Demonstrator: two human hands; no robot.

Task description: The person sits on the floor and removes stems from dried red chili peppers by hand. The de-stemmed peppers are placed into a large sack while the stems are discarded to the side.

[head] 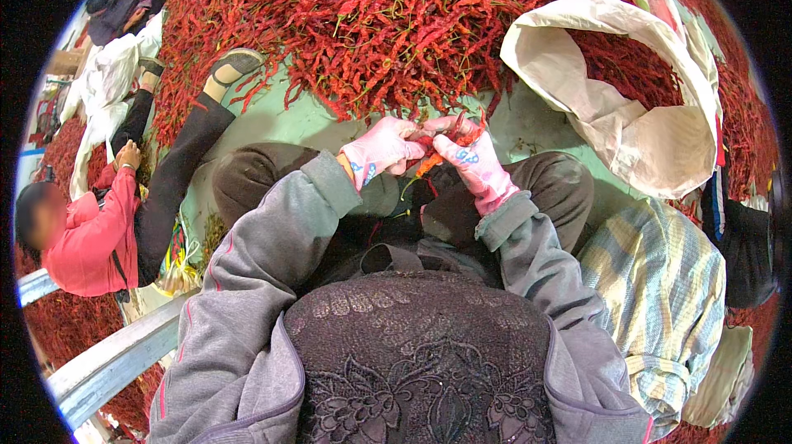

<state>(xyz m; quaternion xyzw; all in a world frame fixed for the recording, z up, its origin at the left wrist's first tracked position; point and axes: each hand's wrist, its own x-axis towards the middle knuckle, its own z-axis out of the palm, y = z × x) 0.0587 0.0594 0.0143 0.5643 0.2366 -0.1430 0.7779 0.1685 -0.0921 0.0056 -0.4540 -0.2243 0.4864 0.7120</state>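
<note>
My left hand (382,148), in a pink patterned glove, meets the other hand above my crossed legs. Its thumb and fingers pinch at a red chilli pepper (426,142), partly hidden by the fingertips. In a matching glove, my right hand (471,162) holds several wrinkled red chillies (470,134) between thumb and fingers. One orange-red chilli (431,164) hangs out below them with its green stem pointing down. Just beyond both hands lies the near edge of a large heap of red chillies (396,29), many with green stems.
An open white woven sack (656,153) with chillies inside stands at right. Below it sits a striped, tied sack (656,295). A person in a red jacket (93,240) sits at left, legs stretched towards the heap. Another person (120,11) is farther back. A pale rail (117,351) crosses lower left.
</note>
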